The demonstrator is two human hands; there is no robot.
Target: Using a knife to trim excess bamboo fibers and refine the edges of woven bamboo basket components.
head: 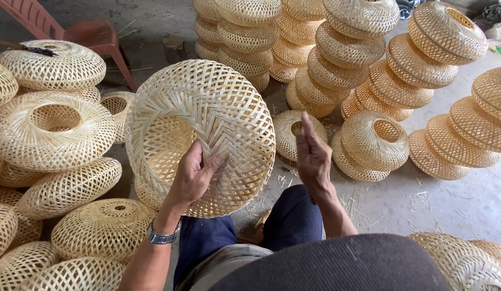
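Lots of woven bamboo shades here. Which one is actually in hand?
The large shade at centre, tilted with its open mouth showing. The left hand grips its lower rim; the right hand is off it. All the others sit on the floor in stacks or piles.

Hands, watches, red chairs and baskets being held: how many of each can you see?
Hands: 2 (left hand, right hand)
woven basket held by the left hand: 1
wristwatch: 1
red chair: 1
Total: 5

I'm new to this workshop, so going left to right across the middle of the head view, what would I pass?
Ring-shaped woven shade on the pile → woven bamboo shade being held → left hand → right hand → leaning stacks of woven shades.
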